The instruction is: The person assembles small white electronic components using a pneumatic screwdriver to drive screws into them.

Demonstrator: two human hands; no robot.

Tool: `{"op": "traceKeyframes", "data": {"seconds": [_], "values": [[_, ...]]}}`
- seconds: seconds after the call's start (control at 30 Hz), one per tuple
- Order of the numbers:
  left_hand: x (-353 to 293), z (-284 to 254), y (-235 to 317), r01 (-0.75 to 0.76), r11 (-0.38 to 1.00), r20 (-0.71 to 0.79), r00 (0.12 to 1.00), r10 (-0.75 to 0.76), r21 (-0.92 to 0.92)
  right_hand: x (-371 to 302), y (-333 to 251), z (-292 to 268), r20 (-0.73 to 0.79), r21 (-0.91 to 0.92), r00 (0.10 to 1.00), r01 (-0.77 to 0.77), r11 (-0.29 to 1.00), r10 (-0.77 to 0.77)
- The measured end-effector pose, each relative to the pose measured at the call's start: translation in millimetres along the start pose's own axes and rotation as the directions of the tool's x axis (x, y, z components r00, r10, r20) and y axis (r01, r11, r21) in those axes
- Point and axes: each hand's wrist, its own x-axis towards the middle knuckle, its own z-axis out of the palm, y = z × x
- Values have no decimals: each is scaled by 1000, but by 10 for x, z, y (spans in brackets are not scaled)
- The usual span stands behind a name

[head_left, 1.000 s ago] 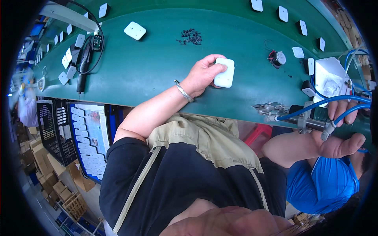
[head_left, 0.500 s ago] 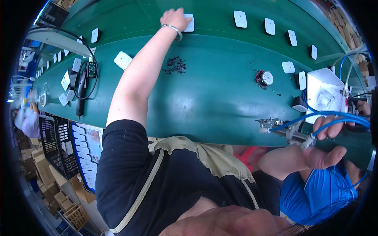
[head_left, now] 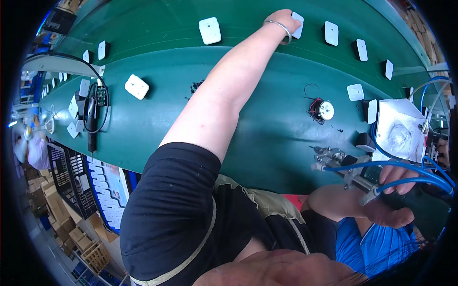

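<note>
My left hand (head_left: 285,20) reaches far across the bench to the green strip at the back. Its fingers are closed on the left edge of a small white-faced box (head_left: 297,25); the fingertips are partly hidden. On the right, my right hand (head_left: 389,205) lies beside a metal air-cylinder fixture (head_left: 358,177) with blue hoses. Its thumb and fingers are apart, and nothing shows between them. Along the back strip stand similar boxes: one white box (head_left: 210,31) left of my left hand, and several to its right, such as the nearest one (head_left: 330,34).
A round speaker-like part (head_left: 326,110) with wires lies right of centre. Small black pieces (head_left: 197,86) are partly behind my left arm. A corded screwdriver (head_left: 92,124) lies at left, near another white box (head_left: 137,86). At right stands an open white carton (head_left: 396,107); a person in blue (head_left: 381,245) sits close by.
My left hand has left one white box on the back strip and moved right to another. My right hand stays beside the fixture. The whole view has shifted slightly.
</note>
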Motion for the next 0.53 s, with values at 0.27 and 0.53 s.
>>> {"op": "traceKeyframes", "data": {"seconds": [0.27, 0.53], "values": [[-697, -177, -52, -288, 957, -204, 939, 275, -34, 147, -143, 67, 106, -94, 991, -72, 993, 81], [-2855, -291, -513, 106, 764, 351, 922, 164, -636, 16, -171, 551, 90, -493, 991, -45, 869, 103]]}}
